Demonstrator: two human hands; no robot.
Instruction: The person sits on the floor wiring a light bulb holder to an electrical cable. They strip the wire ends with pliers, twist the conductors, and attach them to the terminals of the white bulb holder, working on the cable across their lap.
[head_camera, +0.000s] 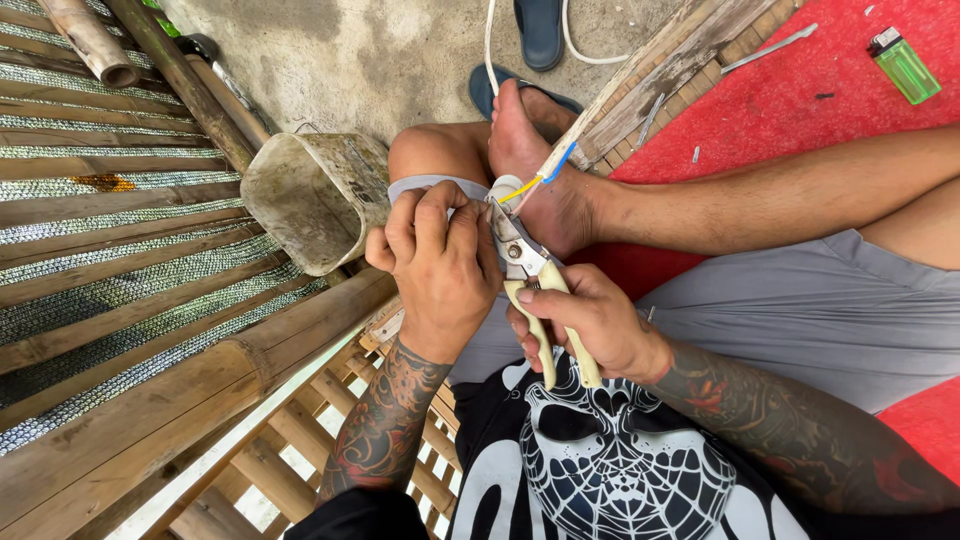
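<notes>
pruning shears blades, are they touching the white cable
Touching. The head view shows the blades of the pruning shears, held by the right hand, closed against the white cable that the left hand pinches.

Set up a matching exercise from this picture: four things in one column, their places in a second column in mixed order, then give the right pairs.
Things:
1. cream-handled metal pruning shears
2. green plastic lighter
3. dirty whitish plastic bucket
4. dark blue rubber sandal

Places:
A. tipped on its side by the bamboo poles
B. on the red mat, top right
C. on the concrete floor, top centre
D. gripped in the right hand

Pairs: 1-D, 2-B, 3-A, 4-C
</notes>
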